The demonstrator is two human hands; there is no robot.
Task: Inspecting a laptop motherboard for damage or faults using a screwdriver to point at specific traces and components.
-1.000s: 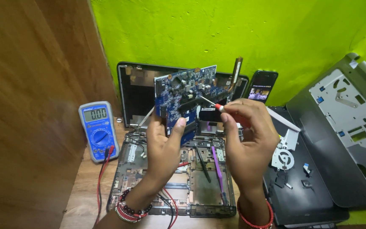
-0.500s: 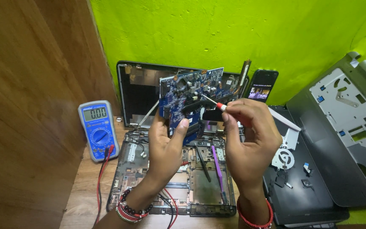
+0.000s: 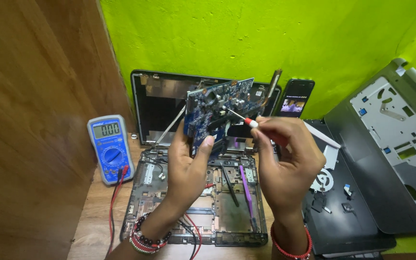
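My left hand (image 3: 188, 161) holds a blue circuit board (image 3: 217, 108) upright above an opened laptop base (image 3: 169, 192), thumb pressed on the board's lower edge. My right hand (image 3: 285, 159) grips a small screwdriver (image 3: 242, 118) with a red and white handle; its thin tip touches the board's face near the middle. A copper heat pipe (image 3: 271, 85) sticks up from the board's right end. Both wrists wear bead bracelets.
A blue multimeter (image 3: 109, 147) with red and black leads stands at the left by a wooden wall. A phone (image 3: 295, 97) leans against the green wall. A grey laptop palm-rest cover (image 3: 391, 144) and a black panel with a fan (image 3: 322, 180) lie right.
The board has turned and shifted slightly right in my left hand. My right hand has moved the screwdriver tip along the board's face.
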